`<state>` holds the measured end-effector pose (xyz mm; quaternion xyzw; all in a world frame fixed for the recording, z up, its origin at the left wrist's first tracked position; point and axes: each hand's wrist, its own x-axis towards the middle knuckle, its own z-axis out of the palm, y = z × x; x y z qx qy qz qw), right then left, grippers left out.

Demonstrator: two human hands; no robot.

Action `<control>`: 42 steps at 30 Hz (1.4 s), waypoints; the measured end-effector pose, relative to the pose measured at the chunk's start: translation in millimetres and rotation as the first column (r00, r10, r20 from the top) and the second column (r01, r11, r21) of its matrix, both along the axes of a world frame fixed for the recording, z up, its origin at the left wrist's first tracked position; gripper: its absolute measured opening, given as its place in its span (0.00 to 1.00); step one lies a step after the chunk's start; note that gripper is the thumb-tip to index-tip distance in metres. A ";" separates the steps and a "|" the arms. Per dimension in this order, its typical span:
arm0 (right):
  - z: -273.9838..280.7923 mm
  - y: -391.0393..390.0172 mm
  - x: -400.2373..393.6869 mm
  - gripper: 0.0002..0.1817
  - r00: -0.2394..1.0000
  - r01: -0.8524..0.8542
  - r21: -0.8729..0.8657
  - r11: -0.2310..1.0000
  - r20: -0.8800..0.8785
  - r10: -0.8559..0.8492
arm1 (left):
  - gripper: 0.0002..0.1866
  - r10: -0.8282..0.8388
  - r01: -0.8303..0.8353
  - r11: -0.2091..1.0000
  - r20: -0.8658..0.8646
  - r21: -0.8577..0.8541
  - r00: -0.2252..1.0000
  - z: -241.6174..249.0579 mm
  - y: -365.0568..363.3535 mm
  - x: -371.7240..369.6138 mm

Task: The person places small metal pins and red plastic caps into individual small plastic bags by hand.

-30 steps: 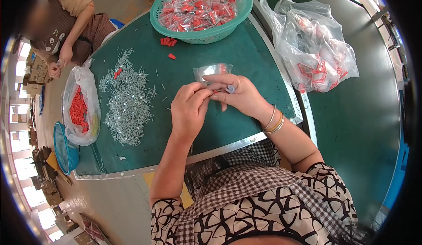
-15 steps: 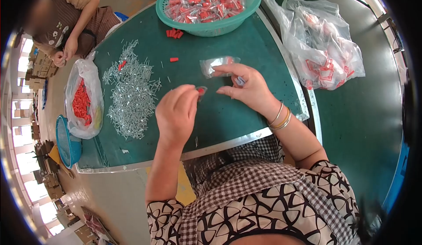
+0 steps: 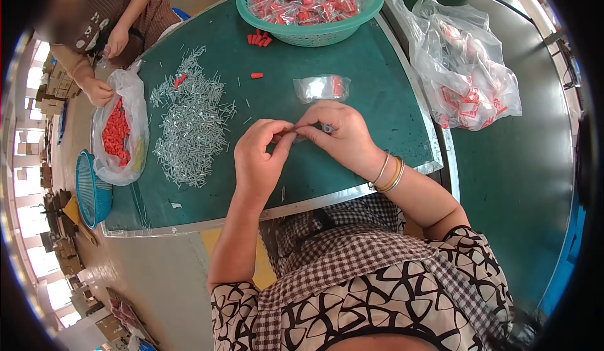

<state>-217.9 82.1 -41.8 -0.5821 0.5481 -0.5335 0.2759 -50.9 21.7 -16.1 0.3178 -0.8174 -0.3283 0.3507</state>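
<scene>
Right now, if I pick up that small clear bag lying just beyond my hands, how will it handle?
The small clear bag looks like thin, crinkled film, so probably floppy and light. Red pieces inside would likely slide toward the low end. Its glossy surface may be slippery.

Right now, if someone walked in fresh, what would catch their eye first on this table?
Probably the green basket at the far edge, heaped with small clear packets of red parts, and the sprawling pile of silvery nails on the left of the green table. Then the centre, where the left hand and right hand meet fingertip to fingertip over something tiny, just below a small clear bag.
</scene>
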 end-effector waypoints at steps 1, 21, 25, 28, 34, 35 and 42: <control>-1.0 0.1 0.4 0.04 1.000 0.000 -0.016 1.000 -0.004 -0.001 | 0.07 -0.008 0.008 1.000 -0.001 -0.018 1.000 -0.6 -0.6 -0.2; 6.2 8.4 -10.3 0.04 0.926 -0.144 0.159 0.977 0.370 0.076 | 0.03 0.039 -0.045 0.996 0.070 0.082 0.997 14.4 11.7 2.3; 8.1 9.3 -13.1 0.06 0.885 -0.185 0.200 0.962 0.460 0.075 | 0.02 0.067 -0.069 0.977 0.020 0.201 0.998 17.9 18.2 -2.3; 14.3 9.4 -15.0 0.07 0.914 -0.200 0.277 0.940 0.398 0.077 | 0.02 0.041 -0.047 0.990 0.047 0.132 0.998 14.9 14.7 -2.6; -14.2 3.3 -28.1 0.15 0.608 -0.392 0.129 0.911 0.779 0.151 | 0.09 0.115 0.022 0.902 -0.288 0.432 0.951 59.4 -51.9 -37.7; -22.3 0.4 -30.6 0.17 0.513 -0.457 0.063 0.887 0.834 0.205 | 0.13 0.112 0.108 0.886 -0.434 0.451 0.894 70.2 -61.8 -51.4; -16.7 -5.2 -25.4 0.29 0.164 -0.455 -0.102 0.885 0.967 0.196 | 0.15 0.109 -0.078 0.906 -0.051 0.417 0.993 15.6 -24.6 -23.1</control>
